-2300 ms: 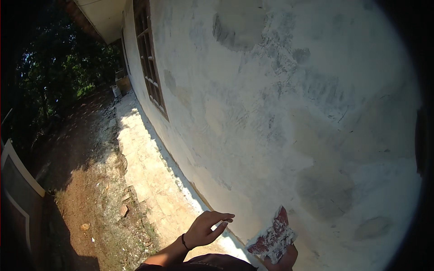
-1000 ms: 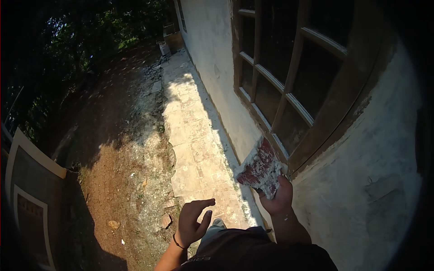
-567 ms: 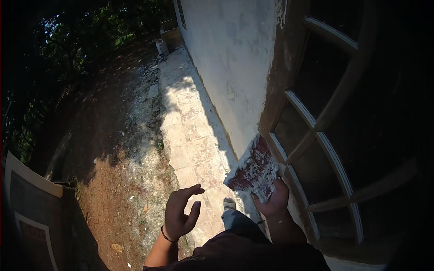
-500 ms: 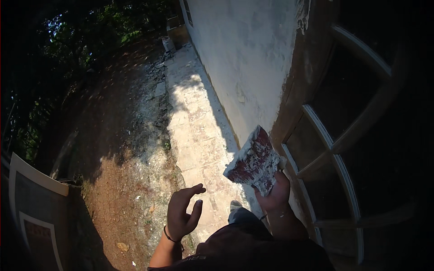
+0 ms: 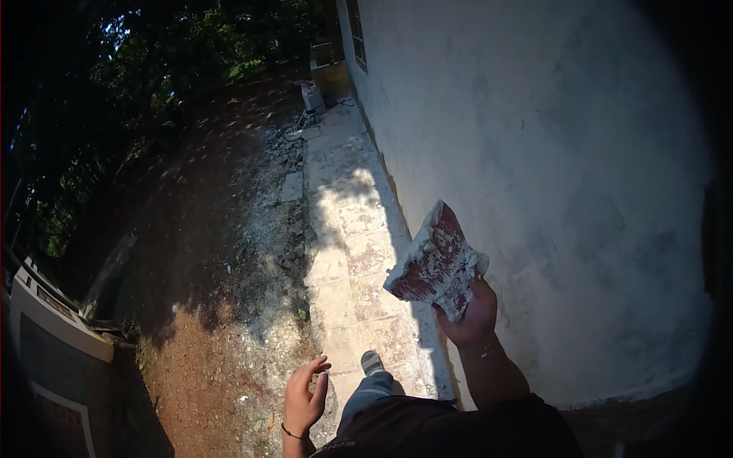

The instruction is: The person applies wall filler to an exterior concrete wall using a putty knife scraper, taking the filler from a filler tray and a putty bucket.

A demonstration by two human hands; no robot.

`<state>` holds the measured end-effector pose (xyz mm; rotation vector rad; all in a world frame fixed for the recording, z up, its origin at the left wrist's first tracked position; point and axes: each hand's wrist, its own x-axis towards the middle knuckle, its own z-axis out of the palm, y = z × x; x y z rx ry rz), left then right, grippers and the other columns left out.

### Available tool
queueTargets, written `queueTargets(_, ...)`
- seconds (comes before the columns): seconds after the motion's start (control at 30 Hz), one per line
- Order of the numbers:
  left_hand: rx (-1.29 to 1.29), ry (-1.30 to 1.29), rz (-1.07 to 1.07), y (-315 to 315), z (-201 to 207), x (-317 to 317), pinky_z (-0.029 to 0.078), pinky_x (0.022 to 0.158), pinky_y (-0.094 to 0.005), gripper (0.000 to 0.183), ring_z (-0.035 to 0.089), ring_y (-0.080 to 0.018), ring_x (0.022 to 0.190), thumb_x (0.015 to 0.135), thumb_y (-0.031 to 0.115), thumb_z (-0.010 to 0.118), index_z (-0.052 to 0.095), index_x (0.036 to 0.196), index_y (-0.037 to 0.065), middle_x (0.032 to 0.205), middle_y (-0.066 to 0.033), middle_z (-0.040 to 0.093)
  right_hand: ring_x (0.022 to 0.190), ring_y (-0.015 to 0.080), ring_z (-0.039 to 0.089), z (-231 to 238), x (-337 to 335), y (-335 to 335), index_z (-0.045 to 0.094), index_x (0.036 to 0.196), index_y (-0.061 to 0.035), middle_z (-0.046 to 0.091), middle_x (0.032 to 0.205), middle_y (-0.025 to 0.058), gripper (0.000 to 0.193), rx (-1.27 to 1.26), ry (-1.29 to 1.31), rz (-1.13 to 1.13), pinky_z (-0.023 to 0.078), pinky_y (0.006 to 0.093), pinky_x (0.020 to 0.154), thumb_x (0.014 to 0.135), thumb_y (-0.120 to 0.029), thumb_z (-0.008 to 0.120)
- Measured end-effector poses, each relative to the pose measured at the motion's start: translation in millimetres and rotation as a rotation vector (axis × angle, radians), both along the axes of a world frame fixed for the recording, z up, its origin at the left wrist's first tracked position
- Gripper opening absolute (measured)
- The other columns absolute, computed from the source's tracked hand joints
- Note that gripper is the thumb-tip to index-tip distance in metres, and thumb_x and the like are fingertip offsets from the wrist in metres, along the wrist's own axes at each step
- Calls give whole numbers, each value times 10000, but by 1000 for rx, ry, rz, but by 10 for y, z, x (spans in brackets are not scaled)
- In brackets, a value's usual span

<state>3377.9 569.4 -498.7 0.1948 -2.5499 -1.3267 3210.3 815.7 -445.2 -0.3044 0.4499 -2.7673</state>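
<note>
My right hand (image 5: 471, 314) grips the narrow end of a flat, fan-shaped dark red piece (image 5: 439, 263) caked with white, plaster-like paste. Its wide edge points up and to the left, in front of the pale wall. Thumb and fingers wrap the narrow end, and the paste partly hides its surface. My left hand (image 5: 304, 393) hangs at the lower middle over the path's edge, touching nothing. Its fingers are loosely bent and apart from the thumb, and a thin dark band circles the wrist.
A pale, patchy wall (image 5: 534, 153) rises along the right. Beside it runs a stained tiled path (image 5: 355, 267), where my shoe (image 5: 372, 362) shows. Reddish bare ground (image 5: 198, 374) with rubble lies left. A white sack (image 5: 311, 97) stands far ahead; a low structure (image 5: 57, 336) is at lower left.
I have moved forward along the path; the paned door on the right has gone from view and plain wall fills that side. My left hand has lowered. The right hand keeps its hold.
</note>
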Motion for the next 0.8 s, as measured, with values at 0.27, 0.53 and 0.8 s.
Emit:
queueTargets(0.27,-187,288,-377,-961,864,-3213,456,822,-362,334,625,-300,943,793,8,621,608,1127,9,1028,-139,666,1184,304,533,26,-1963,-561,467,1308,-83,555,1284,115,478,73,-140,-268,442,482,990,864,-259,503)
queueTargets(0.53,-159,387,-427,-1650,914,-5848,439,854,-369,300,625,-299,932,797,2,570,621,1093,6,1025,-141,666,1167,297,545,-300,-4402,-1302,447,1324,-65,554,1281,108,482,-77,-59,-252,452,447,983,866,-211,488)
queueTargets(0.8,-203,176,-183,-2859,806,-7922,440,820,-352,283,611,-291,929,795,23,581,631,1073,24,1013,-124,664,1146,293,555,-102,-7722,-2534,457,1308,-74,544,1288,121,439,-49,-192,-13,469,451,956,904,-240,404)
